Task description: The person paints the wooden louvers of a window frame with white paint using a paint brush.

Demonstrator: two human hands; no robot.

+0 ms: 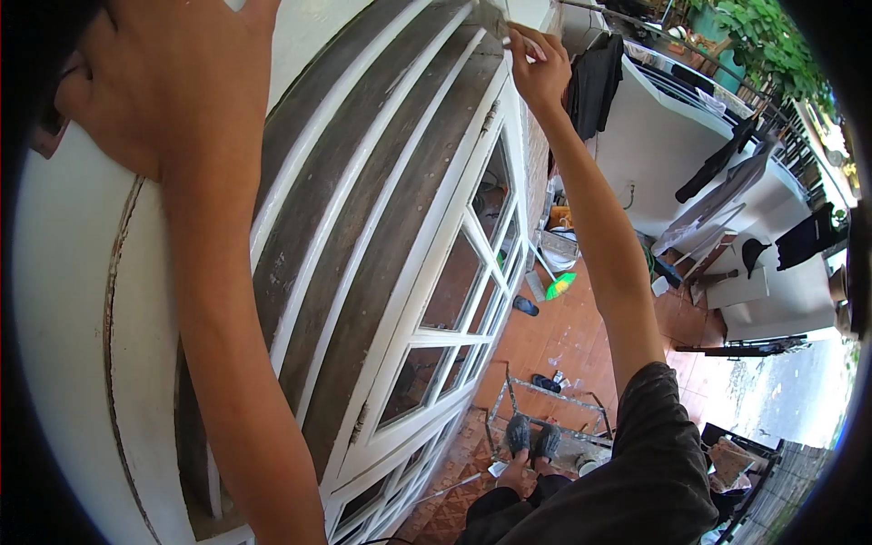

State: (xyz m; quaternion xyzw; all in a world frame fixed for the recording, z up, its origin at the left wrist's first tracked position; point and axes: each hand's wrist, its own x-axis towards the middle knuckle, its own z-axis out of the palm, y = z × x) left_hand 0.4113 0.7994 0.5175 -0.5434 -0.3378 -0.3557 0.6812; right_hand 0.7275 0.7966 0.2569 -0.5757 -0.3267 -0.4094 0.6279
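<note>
My left hand (168, 77) is large at the upper left, over a white surface (68, 282). Its fingers curl at the dark image edge, beside a small reddish-brown piece (48, 138); what they grip is too hidden to name. At the top centre my right hand (538, 68) is closed on a slim, pale handle (527, 45), which seems to belong to a small brush with its head (490, 18) against the upper end of the slats. The grey-brown louvred panel (313, 218) has white slat edges and stands beside a white window frame (413, 331).
Far below are my feet (531, 436) near a metal frame (509, 386) above the tiled floor (545, 345). Sandals (525, 305) and a green item (560, 286) lie there. Dark clothes (595, 86) hang by the white wall (640, 136) on the right.
</note>
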